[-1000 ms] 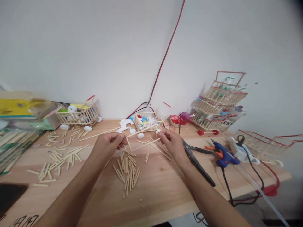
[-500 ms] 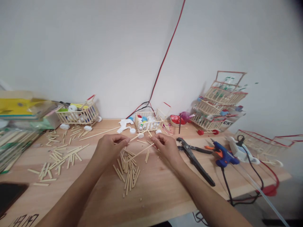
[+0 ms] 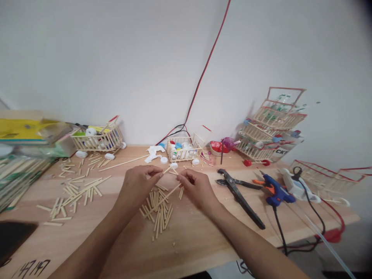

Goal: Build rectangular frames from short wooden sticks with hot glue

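Observation:
In the head view my left hand [image 3: 140, 185] pinches a thin wooden stick [image 3: 166, 170] between thumb and fingertips. My right hand [image 3: 200, 188] has its fingers closed on another wooden stick [image 3: 173, 171], whose tip comes up against or very near the first one; contact is hard to tell. A longer stick [image 3: 171, 193] slants down and left from the right fingertips. Below both hands lies a heap of short cut sticks [image 3: 159, 215]. Just behind the fingertips is a white bottle cap [image 3: 173, 165].
Stick-built carts with caps for wheels stand along the wall: a left cart [image 3: 97, 142], a middle cart [image 3: 186, 151] and stacked ones [image 3: 271, 124]. Black pliers [image 3: 241, 199], a blue glue gun [image 3: 277, 192] and a power strip [image 3: 299, 184] with cables lie right. More cut sticks [image 3: 72, 195] lie left.
My hands have drawn closer together, the right one moving left. The tips of the two held sticks now meet or nearly meet. The whole view has shifted slightly.

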A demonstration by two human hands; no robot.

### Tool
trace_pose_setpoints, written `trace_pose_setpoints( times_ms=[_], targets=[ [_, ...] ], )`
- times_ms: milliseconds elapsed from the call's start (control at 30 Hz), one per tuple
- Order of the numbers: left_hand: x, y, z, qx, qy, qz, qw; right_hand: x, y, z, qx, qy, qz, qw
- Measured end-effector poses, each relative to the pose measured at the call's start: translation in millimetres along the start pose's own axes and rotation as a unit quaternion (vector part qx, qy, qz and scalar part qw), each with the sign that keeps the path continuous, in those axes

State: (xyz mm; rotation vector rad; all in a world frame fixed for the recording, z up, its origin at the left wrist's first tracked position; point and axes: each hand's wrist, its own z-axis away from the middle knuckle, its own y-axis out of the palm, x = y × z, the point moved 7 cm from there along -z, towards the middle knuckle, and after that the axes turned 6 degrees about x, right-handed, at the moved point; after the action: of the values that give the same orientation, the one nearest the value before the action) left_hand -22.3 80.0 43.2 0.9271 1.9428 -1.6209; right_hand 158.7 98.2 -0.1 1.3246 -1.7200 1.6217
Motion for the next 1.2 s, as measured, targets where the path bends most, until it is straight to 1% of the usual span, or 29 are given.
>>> trace_pose_setpoints(
  times_ms=[200,333,433,533,633,700,833,900,1000,1100,1200],
  targets=[
    [-2,-0.7,1,0.000,-0.004,-0.010,1.000,-2,5,0,0.012,0.008,-0.013,1.000],
    [0,-1.5,2,-0.027,0.002,-0.013,1.000,-1,4,1,0.009,0.012,-0.021,1.000],
    [6,-2.7,1,-0.039,-0.003,0.015,0.999,0,3,1,0.005,0.009,-0.025,1.000],
    [15,-1.0,-2,-0.011,-0.030,0.101,0.994,1,4,2,0.014,0.000,-0.031,0.999],
    [22,3.7,-5,0.035,-0.075,0.194,0.977,5,5,3,0.026,-0.014,-0.041,0.999],
    [24,5.6,-4,0.050,-0.101,0.223,0.968,7,6,4,0.031,-0.020,-0.050,0.998],
    [24,9.9,-2,0.070,-0.126,0.246,0.959,13,5,6,0.038,-0.034,-0.047,0.998],
    [26,17.6,0,0.105,-0.148,0.291,0.939,17,5,7,0.042,-0.042,-0.036,0.998],
    [26,28.1,4,0.154,-0.169,0.376,0.898,20,4,8,0.048,-0.046,-0.028,0.997],
    [23,32.5,7,0.178,-0.177,0.432,0.867,22,4,8,0.056,-0.047,-0.019,0.997],
    [22,34.8,8,0.193,-0.183,0.463,0.846,22,5,8,0.057,-0.053,-0.014,0.997]
  ],
)
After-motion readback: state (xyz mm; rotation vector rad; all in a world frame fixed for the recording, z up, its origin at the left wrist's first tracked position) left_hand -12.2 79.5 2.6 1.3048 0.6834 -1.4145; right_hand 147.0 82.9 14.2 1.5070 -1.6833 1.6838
